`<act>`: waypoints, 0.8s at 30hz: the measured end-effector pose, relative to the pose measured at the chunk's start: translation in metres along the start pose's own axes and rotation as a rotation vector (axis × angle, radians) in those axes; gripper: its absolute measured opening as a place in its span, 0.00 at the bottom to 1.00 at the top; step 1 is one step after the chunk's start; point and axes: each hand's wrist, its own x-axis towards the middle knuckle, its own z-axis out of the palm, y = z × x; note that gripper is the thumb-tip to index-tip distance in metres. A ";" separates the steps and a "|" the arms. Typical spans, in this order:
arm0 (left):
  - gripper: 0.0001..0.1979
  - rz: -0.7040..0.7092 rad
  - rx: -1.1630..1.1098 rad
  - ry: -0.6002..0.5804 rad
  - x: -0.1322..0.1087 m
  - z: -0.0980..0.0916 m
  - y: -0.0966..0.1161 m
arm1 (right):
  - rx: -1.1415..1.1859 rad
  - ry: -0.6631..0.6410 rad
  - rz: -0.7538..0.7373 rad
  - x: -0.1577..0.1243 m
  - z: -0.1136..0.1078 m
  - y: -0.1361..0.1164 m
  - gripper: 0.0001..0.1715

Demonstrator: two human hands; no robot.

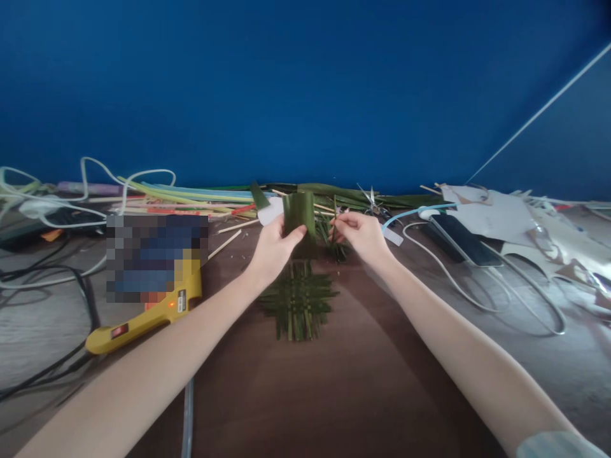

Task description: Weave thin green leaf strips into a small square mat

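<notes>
My left hand (277, 247) grips a broad green leaf piece (299, 216) upright, thumb across its front. To the right, my right hand (359, 234) pinches a thin green leaf strip (335, 216) between thumb and fingertips. Below the leaf piece, a square mat of woven green strips (300, 302) lies on the brown table (305, 394). A small heap of narrow green strips (338, 251) sits under the fingers of my right hand. Something white and rounded shows behind my left hand.
A yellow glue gun (143, 324) with black cable is at left, beside a pixelated area. Coloured strips and sticks (200, 198) line the blue wall (305, 95). Scissors (371, 200) lie behind my right hand. A phone (465, 240), white cables and crumpled sheets (496, 213) are at right.
</notes>
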 end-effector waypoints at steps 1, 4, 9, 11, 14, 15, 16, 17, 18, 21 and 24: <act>0.11 -0.004 0.007 0.011 0.000 -0.001 -0.002 | -0.034 -0.002 0.011 0.001 -0.002 0.002 0.06; 0.10 -0.043 0.054 0.032 0.001 -0.001 -0.004 | -0.232 -0.046 -0.055 0.003 -0.007 0.008 0.06; 0.10 -0.063 0.107 0.047 0.000 0.000 -0.002 | -0.596 -0.041 -0.259 0.002 -0.008 0.016 0.06; 0.11 -0.068 0.113 0.034 0.000 0.000 -0.003 | -0.629 0.002 -0.260 0.002 -0.009 0.017 0.12; 0.12 -0.057 0.126 0.012 0.001 -0.001 -0.004 | -0.564 0.070 -0.222 0.001 -0.008 0.014 0.17; 0.12 -0.055 0.133 0.005 0.001 -0.001 -0.004 | -0.511 0.071 -0.215 0.001 -0.007 0.011 0.15; 0.12 -0.057 0.142 0.000 0.001 -0.001 -0.004 | -0.452 0.049 -0.210 0.000 -0.006 0.008 0.12; 0.12 -0.062 0.151 -0.007 0.001 -0.001 -0.004 | -0.388 0.012 -0.205 -0.001 -0.004 0.004 0.08; 0.12 -0.069 0.159 -0.015 0.000 -0.001 -0.003 | -0.328 -0.048 -0.198 -0.003 -0.002 -0.001 0.06; 0.12 -0.075 0.169 -0.043 -0.001 -0.001 0.000 | -0.212 -0.224 -0.174 -0.009 0.005 -0.012 0.09; 0.11 -0.065 0.191 -0.056 -0.001 -0.001 0.003 | -0.186 -0.259 -0.178 -0.013 0.009 -0.017 0.08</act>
